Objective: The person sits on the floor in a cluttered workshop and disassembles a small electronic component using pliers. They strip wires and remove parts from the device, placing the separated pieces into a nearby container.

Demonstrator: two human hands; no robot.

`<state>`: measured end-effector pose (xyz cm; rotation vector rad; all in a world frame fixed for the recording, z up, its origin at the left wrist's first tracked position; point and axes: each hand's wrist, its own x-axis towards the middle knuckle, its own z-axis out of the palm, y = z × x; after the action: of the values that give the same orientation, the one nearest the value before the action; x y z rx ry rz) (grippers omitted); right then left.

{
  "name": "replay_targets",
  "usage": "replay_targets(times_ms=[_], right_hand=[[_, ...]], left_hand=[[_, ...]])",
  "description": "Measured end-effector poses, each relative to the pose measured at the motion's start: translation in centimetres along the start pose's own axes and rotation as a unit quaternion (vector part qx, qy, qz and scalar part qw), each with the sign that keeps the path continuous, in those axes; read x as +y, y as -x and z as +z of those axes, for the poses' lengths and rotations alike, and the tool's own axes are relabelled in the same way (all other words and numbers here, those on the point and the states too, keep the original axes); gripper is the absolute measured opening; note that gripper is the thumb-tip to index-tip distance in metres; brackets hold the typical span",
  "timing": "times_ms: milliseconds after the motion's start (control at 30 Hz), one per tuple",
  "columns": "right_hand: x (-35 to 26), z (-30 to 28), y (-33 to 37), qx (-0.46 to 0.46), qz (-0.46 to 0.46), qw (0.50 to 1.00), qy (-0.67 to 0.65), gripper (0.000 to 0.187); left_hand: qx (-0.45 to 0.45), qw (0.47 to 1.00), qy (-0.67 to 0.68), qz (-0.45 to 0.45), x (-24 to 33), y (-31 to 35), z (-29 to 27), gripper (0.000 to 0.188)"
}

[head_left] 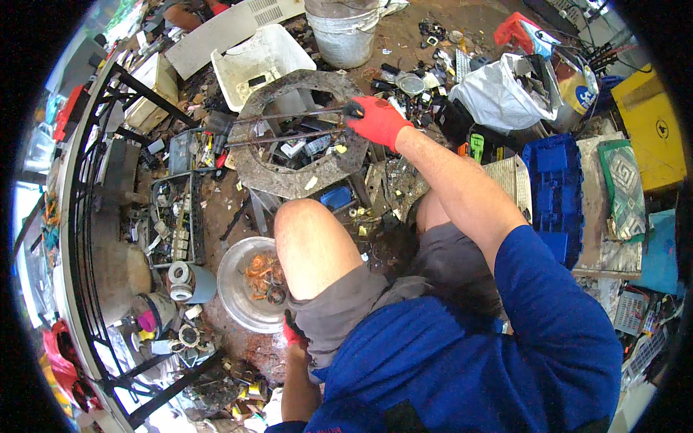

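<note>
My right hand (379, 123), in a red glove with dark fingertips, is closed at the right end of two long, thin rusty rods (289, 137). The rods run leftward, side by side, across a grey slab (253, 173) with a large polygonal opening. Small scrap pieces show through that opening. My left hand (292, 333), also red-gloved, is low beside my thigh, close to the rim of a round metal basin (229, 289). My leg hides most of its fingers. Copper-coloured wire scraps (263, 276) lie in the basin.
Crates of small parts (175, 220) stand left, beside a black metal rack (83, 216). Beyond the slab are a white tub (260, 61) and a pale bucket (341, 36). A white sack (505, 94) and a blue plastic crate (552, 195) are at right. Scrap litters the ground.
</note>
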<state>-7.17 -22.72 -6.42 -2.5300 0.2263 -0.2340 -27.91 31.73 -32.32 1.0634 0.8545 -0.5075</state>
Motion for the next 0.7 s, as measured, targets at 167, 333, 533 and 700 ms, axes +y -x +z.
replay_targets(times_ms=[167, 333, 533, 700], right_hand=[[-0.5, -2.0, -0.5, 0.002, 0.017, 0.998, -0.069, 0.039], [0.7, -1.8, -1.5, 0.084, 0.053, 0.984, 0.149, 0.062], [3.5, -2.0, -3.2, -0.04, 0.107, 0.989, -0.09, 0.069], [1.0, -2.6, -1.2, 0.003, 0.036, 0.999, -0.026, 0.062]], left_hand=[[0.014, 1.0, -0.023, -0.012, -0.2, 0.3, -0.5, 0.059], [0.01, 0.999, -0.042, -0.016, -0.1, 0.7, -0.4, 0.058], [0.015, 0.998, -0.064, -0.023, 0.7, 1.7, -1.0, 0.056], [0.02, 0.997, -0.07, -0.027, 0.7, 2.4, -1.5, 0.055]])
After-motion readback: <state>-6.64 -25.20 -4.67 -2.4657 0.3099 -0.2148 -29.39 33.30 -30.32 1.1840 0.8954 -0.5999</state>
